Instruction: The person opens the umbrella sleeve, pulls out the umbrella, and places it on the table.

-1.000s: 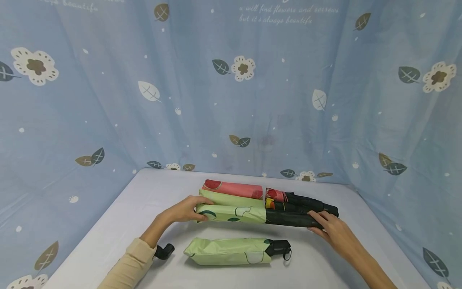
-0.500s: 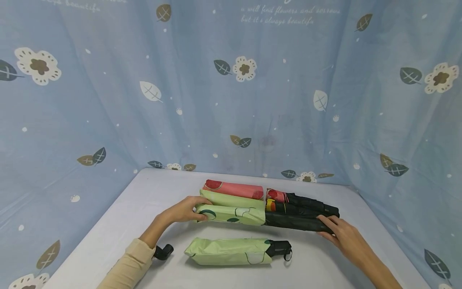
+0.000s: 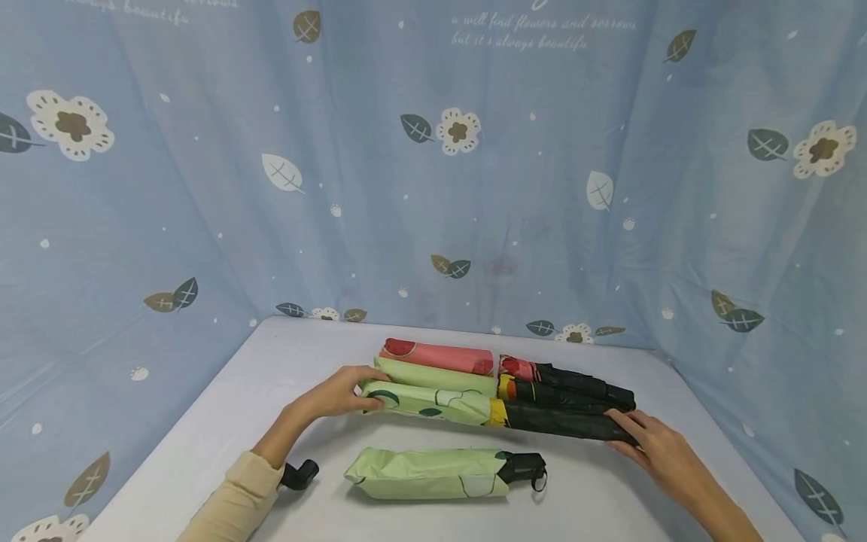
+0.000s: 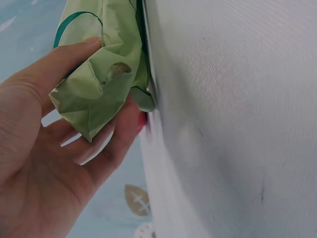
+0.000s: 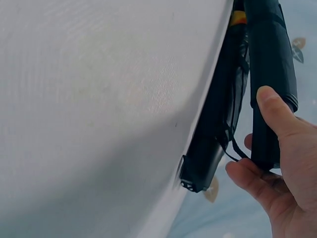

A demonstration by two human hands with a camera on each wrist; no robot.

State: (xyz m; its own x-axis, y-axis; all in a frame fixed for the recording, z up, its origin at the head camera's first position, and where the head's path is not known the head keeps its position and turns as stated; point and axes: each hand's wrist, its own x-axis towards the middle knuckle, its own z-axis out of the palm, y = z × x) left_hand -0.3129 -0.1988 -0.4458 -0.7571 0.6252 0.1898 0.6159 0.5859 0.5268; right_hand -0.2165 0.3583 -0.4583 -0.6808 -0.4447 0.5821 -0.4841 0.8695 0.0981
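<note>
My left hand (image 3: 342, 393) pinches the left end of a light green umbrella sleeve (image 3: 406, 399) printed with fruit shapes. From the sleeve's right end sticks out a folded black umbrella (image 3: 565, 421) with a yellow band beside the sleeve's mouth. Thumb and fingers of my right hand (image 3: 667, 455) grip that umbrella's far right end, in the right wrist view the black handle (image 5: 265, 144). Sleeve and umbrella are held in one line, above the table. How much of the umbrella is inside the sleeve is hidden.
Behind lie another green sleeve (image 3: 433, 374), a pink watermelon-print sleeve (image 3: 440, 356) and two folded umbrellas, one with a pink end (image 3: 576, 379). In front lies a green-sleeved umbrella (image 3: 430, 474). A black curved piece (image 3: 299, 475) shows beside my left forearm. Blue curtains surround the white table (image 3: 305, 335).
My right hand has moved right with the black umbrella, and its yellow band now shows outside the sleeve. The left hand has shifted slightly left with the sleeve.
</note>
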